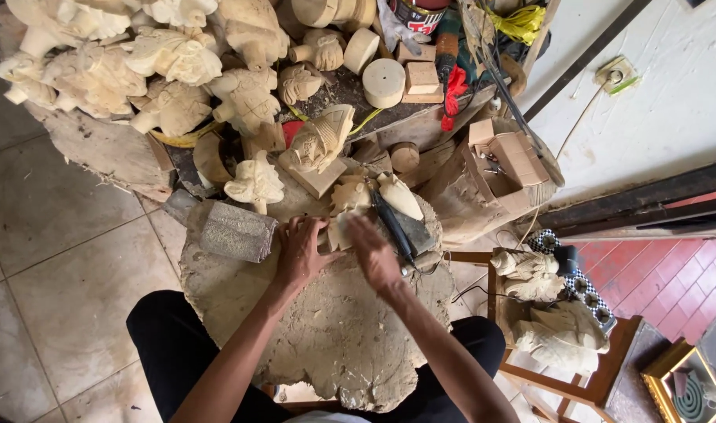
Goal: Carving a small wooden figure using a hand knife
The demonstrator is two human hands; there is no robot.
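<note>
Closest to my view are the person's two bare forearms, rising from dark trouser legs (170, 345) over a broad, rough-edged tree-stump work block (326, 345) coated in pale wood dust. I see the left hand (301, 252) lying palm down on the block with fingers spread and loosely curled, its fingertips pressing against the left side of a small pale unfinished wood carving (346, 205). The right hand (373, 254) is blurred; it looks half open and laid against the carving's lower right edge, but I cannot tell whether it grips anything. The carving sits at the far rim of the block, straight ahead of both hands and between them, touching both, with the left hand seeming the more firmly planted. Its long axis appears to run roughly away from the person, its broader end toward the hands, though its detail is too small to read surely. Just right of it a dark-handled carving tool (392, 229) lies on a diagonal, upper left to lower right, beside a pale pointed carved piece (399, 196). Left of the left hand rests a grey blocky mallet head (236, 232). Beyond is a heap of pale carved wooden figures (170, 63), and a low wooden stool (565, 345) holds more carvings at the right.
</note>
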